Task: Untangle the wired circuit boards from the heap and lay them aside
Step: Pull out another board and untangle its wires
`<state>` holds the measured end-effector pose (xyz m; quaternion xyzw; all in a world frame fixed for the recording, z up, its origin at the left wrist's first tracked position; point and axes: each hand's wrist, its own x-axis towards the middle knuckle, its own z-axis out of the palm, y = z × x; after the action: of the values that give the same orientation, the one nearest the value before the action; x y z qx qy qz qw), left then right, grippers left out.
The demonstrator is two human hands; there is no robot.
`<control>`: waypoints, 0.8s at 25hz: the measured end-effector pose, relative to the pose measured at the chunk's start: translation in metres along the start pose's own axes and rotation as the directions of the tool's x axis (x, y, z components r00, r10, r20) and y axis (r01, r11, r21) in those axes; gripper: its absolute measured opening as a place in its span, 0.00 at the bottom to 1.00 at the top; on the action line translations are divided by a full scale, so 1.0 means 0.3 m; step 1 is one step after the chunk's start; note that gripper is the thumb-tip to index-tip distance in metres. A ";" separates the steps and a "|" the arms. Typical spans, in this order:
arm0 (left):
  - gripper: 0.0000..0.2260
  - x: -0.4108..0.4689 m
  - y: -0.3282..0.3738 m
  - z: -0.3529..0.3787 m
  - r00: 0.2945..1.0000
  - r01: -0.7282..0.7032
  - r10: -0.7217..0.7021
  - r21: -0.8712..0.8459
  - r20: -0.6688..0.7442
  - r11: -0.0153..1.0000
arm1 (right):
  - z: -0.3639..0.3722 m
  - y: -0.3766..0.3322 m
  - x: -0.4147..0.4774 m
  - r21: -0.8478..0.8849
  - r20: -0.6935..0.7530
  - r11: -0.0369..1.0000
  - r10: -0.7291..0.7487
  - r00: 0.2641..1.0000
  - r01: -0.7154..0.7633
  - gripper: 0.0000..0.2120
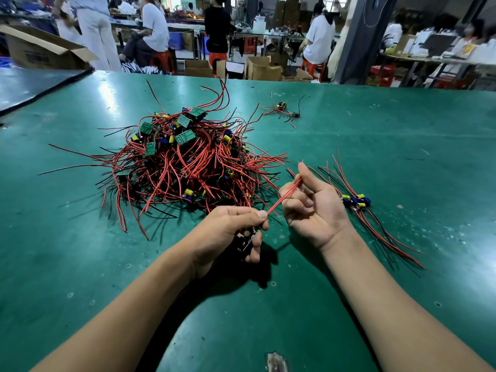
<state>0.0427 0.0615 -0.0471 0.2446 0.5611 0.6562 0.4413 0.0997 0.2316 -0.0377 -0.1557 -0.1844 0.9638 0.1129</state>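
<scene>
A heap of small green circuit boards (185, 154) with tangled red and black wires lies on the green table (375, 135), just beyond my hands. My left hand (230, 229) grips one circuit board (248, 237) near the heap's front edge. A red wire (284, 196) runs from that board up to my right hand (311, 202), whose fingers curl round the wire's far end. To the right of my right hand lies a row of sorted boards (357, 201), their wires stretched out straight.
Another small wired board (281, 107) lies apart at the table's far side. An open cardboard box (40, 52) stands at the far left. Behind the table, several people work at benches among red stools and cartons.
</scene>
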 end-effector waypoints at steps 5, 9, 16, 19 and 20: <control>0.08 -0.005 0.003 0.001 1.000 0.003 -0.003 -0.018 -0.007 1.000 | -0.003 -0.003 -0.014 0.138 0.142 0.987 0.062 0.988 -0.082 0.12; 0.08 -0.008 0.006 -0.001 0.997 -0.022 0.023 0.003 -0.069 1.000 | -0.006 0.005 -0.008 -0.005 0.068 1.000 -0.027 0.997 0.028 0.16; 0.09 -0.012 0.049 0.001 0.949 -0.264 0.262 0.013 -0.176 0.964 | -0.012 0.055 -0.019 -0.727 0.111 0.631 -0.281 0.953 0.271 0.19; 0.09 -0.010 0.066 -0.007 0.869 -0.413 0.414 0.062 -0.270 0.908 | -0.036 0.102 -0.022 -0.895 0.388 0.099 -0.308 0.869 0.435 0.11; 0.08 -0.011 0.072 -0.010 0.851 -0.439 0.441 0.077 -0.285 0.895 | -0.039 0.107 -0.026 -0.891 0.433 0.010 -0.286 0.855 0.455 0.10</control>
<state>0.0354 0.0576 -0.0265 0.2679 0.5525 0.7661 0.1898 0.1059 0.2042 -0.0585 -0.0735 -0.8080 0.5422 0.2186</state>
